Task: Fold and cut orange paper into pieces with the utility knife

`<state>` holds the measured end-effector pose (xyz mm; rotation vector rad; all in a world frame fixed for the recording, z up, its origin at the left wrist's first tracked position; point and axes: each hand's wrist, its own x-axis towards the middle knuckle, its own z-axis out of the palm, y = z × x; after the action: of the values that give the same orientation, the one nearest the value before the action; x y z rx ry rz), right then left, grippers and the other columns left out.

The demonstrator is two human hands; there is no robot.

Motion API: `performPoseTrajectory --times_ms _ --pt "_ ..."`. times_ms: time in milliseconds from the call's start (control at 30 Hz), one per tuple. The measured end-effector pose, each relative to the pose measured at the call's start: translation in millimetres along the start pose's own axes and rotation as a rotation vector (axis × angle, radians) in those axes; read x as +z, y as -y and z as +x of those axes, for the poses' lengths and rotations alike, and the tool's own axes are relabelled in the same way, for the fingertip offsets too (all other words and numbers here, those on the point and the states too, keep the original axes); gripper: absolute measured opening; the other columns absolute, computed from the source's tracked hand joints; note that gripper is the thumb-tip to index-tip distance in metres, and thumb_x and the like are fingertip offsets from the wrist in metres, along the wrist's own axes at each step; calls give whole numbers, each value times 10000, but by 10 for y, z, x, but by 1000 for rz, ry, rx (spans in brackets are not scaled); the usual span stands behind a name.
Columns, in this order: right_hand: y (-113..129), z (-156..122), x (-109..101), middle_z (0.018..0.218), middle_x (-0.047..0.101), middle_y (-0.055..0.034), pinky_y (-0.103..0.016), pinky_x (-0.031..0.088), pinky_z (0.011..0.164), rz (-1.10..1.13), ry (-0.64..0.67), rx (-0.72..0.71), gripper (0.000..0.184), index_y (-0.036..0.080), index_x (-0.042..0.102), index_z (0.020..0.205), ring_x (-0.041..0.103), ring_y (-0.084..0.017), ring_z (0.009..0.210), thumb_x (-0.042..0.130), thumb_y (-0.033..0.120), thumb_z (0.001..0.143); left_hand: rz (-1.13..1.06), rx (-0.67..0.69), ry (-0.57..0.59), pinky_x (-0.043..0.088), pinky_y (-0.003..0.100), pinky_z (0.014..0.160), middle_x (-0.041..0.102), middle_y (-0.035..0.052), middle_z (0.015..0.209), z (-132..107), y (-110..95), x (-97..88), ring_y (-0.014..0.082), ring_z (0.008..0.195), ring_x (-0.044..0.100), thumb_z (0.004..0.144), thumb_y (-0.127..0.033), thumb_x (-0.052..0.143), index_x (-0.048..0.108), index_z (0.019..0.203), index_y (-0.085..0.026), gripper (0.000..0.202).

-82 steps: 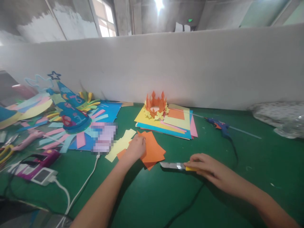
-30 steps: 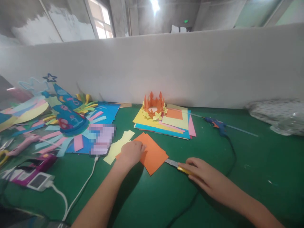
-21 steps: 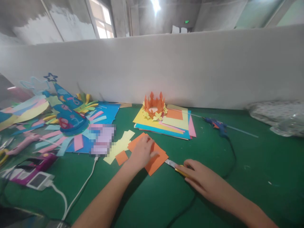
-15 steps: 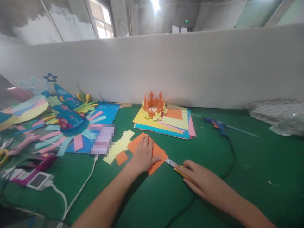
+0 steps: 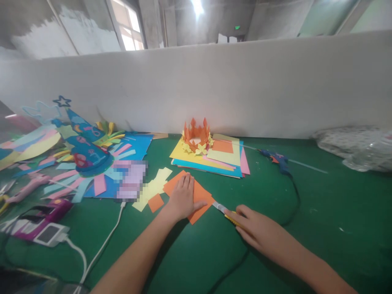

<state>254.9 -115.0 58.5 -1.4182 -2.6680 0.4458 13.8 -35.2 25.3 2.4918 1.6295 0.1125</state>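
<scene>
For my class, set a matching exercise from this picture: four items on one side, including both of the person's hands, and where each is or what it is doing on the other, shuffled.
Column one
1. left hand
2. right hand
3. paper crown
4. blue glue gun

Column two
A. gripping a yellow-handled cutter
B. lying on the green table
C. spread over orange paper
D. standing on a stack of coloured sheets

Right pairs: 1-C, 2-A, 3-D, 4-B
</scene>
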Motion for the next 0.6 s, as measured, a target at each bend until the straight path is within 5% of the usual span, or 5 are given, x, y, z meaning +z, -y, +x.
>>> performPoseTrajectory --times_ms 600 --pt "-177 110 -150 883 537 -43 -216 388 561 -75 63 -50 429 280 489 1305 531 -127 644 385 164 906 13 -17 56 162 440 1137 107 211 1519 6 9 16 347 1410 110 810 -733 284 208 1437 27 988"
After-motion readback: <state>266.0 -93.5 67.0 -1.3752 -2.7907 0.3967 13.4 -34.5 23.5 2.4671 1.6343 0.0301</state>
